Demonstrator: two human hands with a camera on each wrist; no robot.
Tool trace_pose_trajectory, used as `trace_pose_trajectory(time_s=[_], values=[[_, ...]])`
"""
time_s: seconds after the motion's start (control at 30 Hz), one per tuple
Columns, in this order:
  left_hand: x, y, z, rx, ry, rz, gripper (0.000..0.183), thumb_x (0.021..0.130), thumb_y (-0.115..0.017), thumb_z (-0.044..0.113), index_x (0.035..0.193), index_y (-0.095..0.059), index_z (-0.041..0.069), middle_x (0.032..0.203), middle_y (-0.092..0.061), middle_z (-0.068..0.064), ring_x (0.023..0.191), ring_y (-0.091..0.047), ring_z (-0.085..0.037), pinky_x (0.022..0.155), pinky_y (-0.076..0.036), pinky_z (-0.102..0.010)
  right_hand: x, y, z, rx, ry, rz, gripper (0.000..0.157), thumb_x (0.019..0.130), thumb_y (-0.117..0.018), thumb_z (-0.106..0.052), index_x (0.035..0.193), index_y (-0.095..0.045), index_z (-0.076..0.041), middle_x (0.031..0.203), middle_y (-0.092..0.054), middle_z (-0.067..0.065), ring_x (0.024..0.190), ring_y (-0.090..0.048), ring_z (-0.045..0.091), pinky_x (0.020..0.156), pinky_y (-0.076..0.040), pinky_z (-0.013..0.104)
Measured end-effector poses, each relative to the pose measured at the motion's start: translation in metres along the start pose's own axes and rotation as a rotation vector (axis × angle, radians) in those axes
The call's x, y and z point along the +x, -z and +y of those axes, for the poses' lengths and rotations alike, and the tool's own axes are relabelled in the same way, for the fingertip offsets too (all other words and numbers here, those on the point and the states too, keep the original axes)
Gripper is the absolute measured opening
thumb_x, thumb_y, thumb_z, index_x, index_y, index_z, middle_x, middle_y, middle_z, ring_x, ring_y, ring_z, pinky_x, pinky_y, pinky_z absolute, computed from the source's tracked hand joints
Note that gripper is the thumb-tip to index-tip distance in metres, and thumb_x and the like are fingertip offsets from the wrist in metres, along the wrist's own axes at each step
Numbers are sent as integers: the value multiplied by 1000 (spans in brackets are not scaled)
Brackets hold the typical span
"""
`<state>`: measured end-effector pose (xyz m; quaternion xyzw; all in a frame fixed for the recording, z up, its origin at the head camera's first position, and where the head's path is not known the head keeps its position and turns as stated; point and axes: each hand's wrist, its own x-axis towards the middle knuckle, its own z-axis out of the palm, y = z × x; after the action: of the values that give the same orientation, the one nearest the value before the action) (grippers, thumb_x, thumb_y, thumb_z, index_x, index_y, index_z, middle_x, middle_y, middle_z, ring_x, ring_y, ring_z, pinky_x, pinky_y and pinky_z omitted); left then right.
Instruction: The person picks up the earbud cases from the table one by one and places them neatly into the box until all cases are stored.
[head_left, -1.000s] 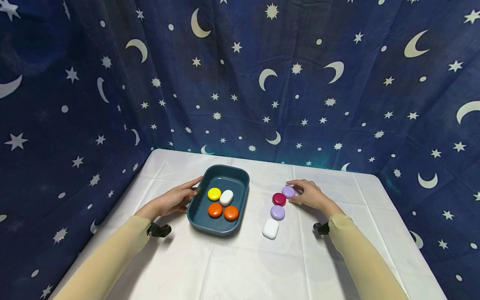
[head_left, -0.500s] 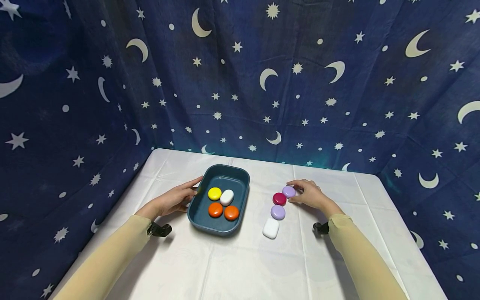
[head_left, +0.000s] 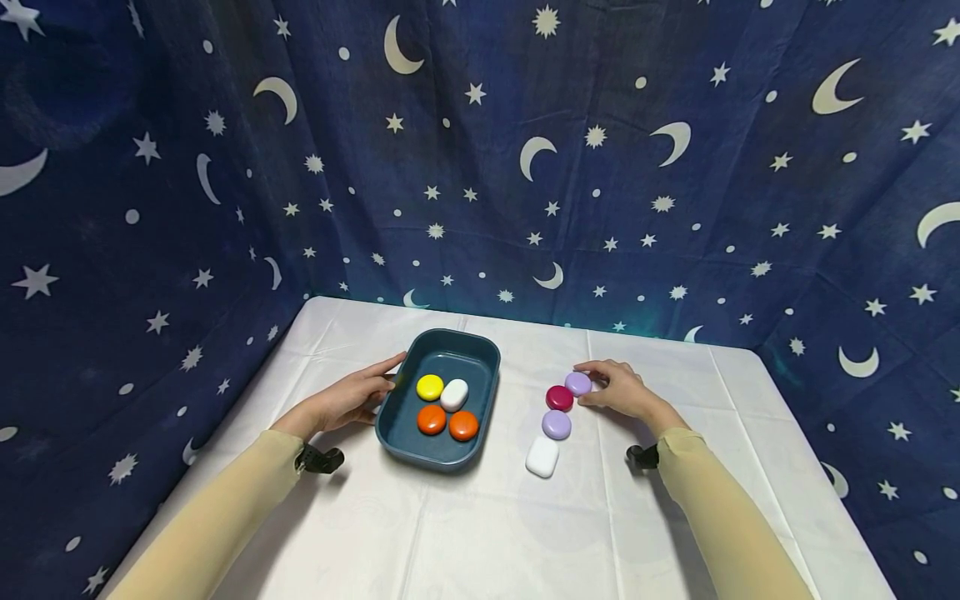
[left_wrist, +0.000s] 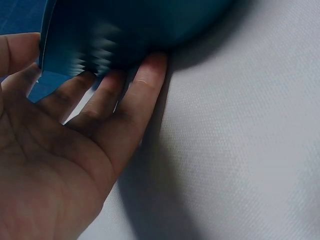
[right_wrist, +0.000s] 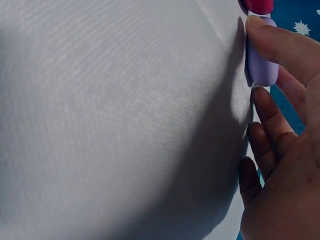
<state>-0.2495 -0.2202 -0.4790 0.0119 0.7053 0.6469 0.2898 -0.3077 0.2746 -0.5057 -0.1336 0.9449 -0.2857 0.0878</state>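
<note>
The grip of the right hand [head_left: 624, 395] pinches narrowly the far lilac disc [head_left: 577, 384] on the worktop [head_left: 517, 537], just beside the crimson disc [head_left: 558, 398]; the left hand [head_left: 343, 403], loosely spread, touches the tray [head_left: 459, 367]. Even, gentle pressure should leave the crimson disc undisturbed.

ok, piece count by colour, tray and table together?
Orange: 2
White: 2
Lilac: 2
Yellow: 1
Crimson: 1
Total: 8
</note>
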Motion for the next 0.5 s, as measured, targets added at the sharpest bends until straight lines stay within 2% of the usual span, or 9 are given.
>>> trace_pose_trajectory(time_s=[0.27,0.33,0.5], values=[[0,0,0,2,-1,-1,52,96,-47,23,139,-33,49,67,-25,-3,67,-35,-21,76,-49,-46,-1,0,-1,39,-2,9,58,70,-79,-40,123,-59,-30,109,-57,1,104,-40,25,86,-30,47],[1,0,0,3,1,-2,52,96,-47,23,139,-33,49,67,-25,-3,67,-36,-21,75,-49,-46,-1,1,-2,78,-13,8,56,71,-79,-38,123,-59,-29,109,-55,2,104,-40,25,88,-32,47],[1,0,0,7,0,-1,52,96,-47,23,139,-33,49,67,-26,-4,68,-37,-22,74,-50,-45,0,8,-9,178,19,31,56,74,-78,-32,126,-58,-25,113,-53,6,108,-41,28,91,-35,50]])
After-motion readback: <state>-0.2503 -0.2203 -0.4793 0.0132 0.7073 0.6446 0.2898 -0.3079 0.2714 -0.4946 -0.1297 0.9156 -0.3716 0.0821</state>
